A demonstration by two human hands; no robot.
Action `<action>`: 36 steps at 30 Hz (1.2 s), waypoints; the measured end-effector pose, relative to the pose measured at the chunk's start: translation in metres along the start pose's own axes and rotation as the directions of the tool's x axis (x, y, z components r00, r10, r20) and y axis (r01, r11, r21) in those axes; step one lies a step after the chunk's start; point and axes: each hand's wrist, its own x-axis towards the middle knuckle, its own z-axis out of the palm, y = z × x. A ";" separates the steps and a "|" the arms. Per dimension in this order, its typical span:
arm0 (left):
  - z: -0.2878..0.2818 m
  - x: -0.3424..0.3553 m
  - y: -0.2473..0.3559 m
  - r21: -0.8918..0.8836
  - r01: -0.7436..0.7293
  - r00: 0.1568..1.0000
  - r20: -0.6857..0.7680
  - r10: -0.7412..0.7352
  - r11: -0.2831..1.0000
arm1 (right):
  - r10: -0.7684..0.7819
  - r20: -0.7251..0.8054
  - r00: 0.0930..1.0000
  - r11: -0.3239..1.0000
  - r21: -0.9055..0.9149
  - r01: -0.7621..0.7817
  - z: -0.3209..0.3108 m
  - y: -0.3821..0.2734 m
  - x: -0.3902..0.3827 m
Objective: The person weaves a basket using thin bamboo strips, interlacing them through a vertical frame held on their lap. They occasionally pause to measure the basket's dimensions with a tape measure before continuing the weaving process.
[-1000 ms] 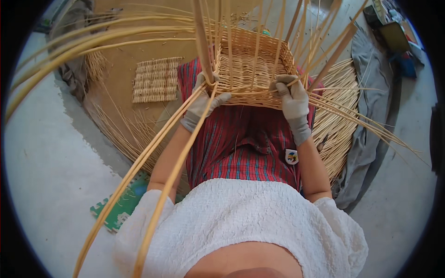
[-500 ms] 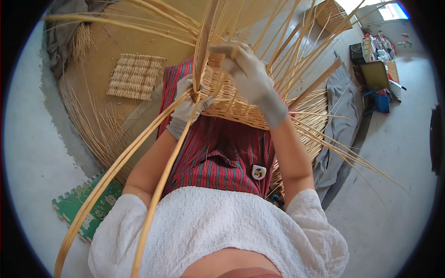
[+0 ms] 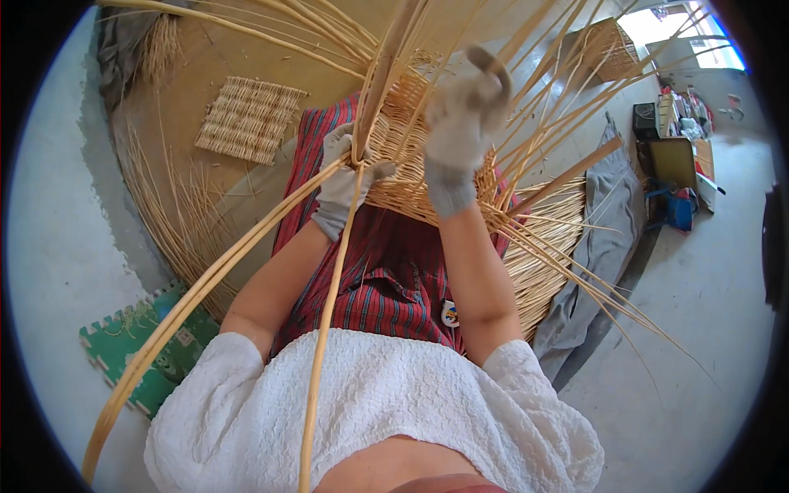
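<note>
A partly woven willow basket (image 3: 403,195) rests on the red striped cloth (image 3: 386,300) over my lap, with long pale rods fanning out from its far and right sides. My left hand (image 3: 335,191), in a grey-white glove, is closed round the basket's near left corner where several rods cross, its thumb lying over them. From that corner two thick willow rods (image 3: 329,329) run back toward me, and a dark upright stake (image 3: 382,78) rises. Over the basket's right part, my gloved right hand (image 3: 464,123) is raised, its fingers smeared by motion.
A small woven panel (image 3: 249,122) lies on the floor at the left, near loose rods (image 3: 177,222). At the right are a pile of rods (image 3: 546,263), a wooden stick (image 3: 575,174) and grey cloth (image 3: 604,238). Another basket (image 3: 616,51) stands far right; green foam mat (image 3: 156,345) lies near left.
My right hand has lifted away from the left corner, moving up and to the right. My left hand keeps its hold at the corner. One near rod has swung rightward.
</note>
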 end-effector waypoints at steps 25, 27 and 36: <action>0.052 -0.012 0.037 0.340 0.478 0.730 0.358 -0.582 0.810 | -0.015 0.165 0.986 0.923 -0.377 0.077 -0.092 -0.018 -0.003; 0.047 -0.016 0.034 0.306 0.448 0.768 0.349 -0.537 0.840 | -0.262 0.223 0.939 0.813 -0.473 0.339 -0.159 -0.014 -0.045; 0.087 0.011 0.068 0.722 -0.011 0.955 0.212 -0.205 0.692 | 0.041 -0.153 0.987 0.954 -0.287 -0.085 -0.196 -0.039 -0.085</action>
